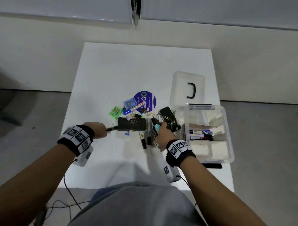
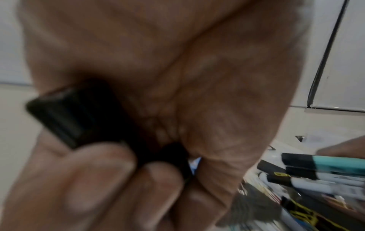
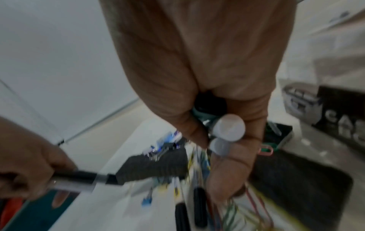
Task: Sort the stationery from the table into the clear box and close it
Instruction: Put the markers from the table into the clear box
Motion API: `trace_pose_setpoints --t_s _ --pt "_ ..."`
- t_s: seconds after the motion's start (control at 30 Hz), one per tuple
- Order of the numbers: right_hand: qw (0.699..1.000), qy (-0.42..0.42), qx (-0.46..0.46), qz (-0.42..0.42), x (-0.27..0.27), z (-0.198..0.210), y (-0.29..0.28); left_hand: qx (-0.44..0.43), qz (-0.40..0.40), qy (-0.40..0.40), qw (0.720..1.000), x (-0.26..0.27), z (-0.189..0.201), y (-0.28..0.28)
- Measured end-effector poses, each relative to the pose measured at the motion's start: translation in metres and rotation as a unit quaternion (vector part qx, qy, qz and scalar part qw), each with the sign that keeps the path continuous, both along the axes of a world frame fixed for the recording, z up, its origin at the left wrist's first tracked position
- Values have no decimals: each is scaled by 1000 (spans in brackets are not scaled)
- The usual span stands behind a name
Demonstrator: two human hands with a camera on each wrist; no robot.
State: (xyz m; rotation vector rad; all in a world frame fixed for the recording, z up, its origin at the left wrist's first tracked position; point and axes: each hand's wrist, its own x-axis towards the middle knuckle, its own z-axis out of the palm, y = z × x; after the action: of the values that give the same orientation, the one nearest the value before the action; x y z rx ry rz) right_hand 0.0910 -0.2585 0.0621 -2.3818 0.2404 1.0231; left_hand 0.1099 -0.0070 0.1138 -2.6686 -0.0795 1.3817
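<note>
Few items sorted so far: several markers (image 1: 201, 135) lie in one compartment of the clear box (image 1: 229, 151), which sits open at the table's (image 1: 112, 67) right edge, its lid (image 1: 187, 88) lying apart just behind. Most stationery is unsorted in a central pile: black eraser (image 1: 131, 124), paper clips (image 1: 172, 122), green case (image 1: 115, 111). Judged early stage; closing not begun. Left hand (image 1: 96, 130): fingers curled round one black pen (image 1: 111, 128). Right hand (image 1: 164, 136): fingers wrapped round a bundle of markers (image 3: 227, 132), teal one included.
</note>
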Motion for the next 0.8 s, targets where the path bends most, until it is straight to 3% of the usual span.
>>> trace_pose_setpoints --t_s 0.13,0.23,0.37,0.5,0.8 --pt "999 14 18 45 10 37 -45 3 -14 -62 998 13 19 -8" --pt "995 -32 -14 90 18 68 -83 -113 -13 -115 987 24 19 -44" --pt "974 -99 -138 152 30 98 -133 -241 -49 -102 964 25 18 -130" --pt "936 -89 -254 226 33 92 -158 -280 -75 -86 953 20 21 -194" --pt "916 -113 -302 240 8 67 -194 -288 -87 -98 949 17 15 -228"
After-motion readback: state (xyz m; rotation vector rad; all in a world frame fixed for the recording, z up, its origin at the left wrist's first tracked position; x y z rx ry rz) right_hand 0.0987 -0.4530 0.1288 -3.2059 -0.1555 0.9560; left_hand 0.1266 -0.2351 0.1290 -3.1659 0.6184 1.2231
